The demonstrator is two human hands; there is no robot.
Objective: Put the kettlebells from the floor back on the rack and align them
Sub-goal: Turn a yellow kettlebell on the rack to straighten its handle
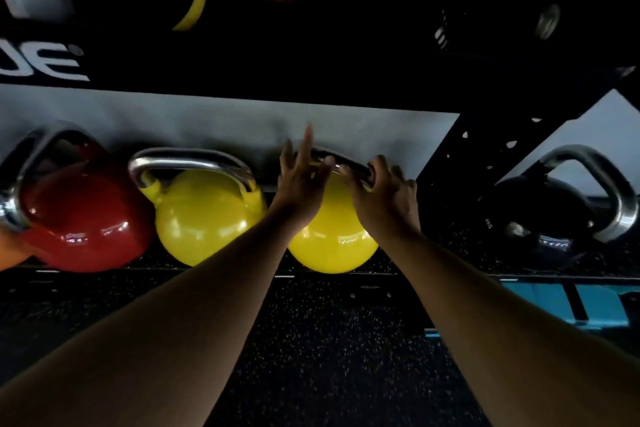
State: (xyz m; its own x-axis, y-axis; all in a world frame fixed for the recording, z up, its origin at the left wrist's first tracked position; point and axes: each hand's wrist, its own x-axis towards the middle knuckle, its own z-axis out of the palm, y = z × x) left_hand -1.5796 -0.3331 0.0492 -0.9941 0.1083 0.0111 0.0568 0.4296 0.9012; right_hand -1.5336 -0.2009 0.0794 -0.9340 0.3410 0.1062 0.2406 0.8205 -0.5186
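A yellow kettlebell (330,243) with a steel handle sits on the low rack shelf (104,270), right of a second yellow kettlebell (202,218) and a red kettlebell (86,218). My left hand (301,180) is at the left end of its handle with fingers spread and pointing up, holding nothing. My right hand (384,194) curls its fingers over the right part of that handle. A black kettlebell (543,218) lies tilted to the right, beyond the rack's upright.
A black perforated upright (485,156) slants between the yellow and black kettlebells. A dark upper shelf (311,55) hangs low overhead with bands and weights on it. Speckled black rubber floor (329,357) lies in front, and a blue marking (561,305) at right.
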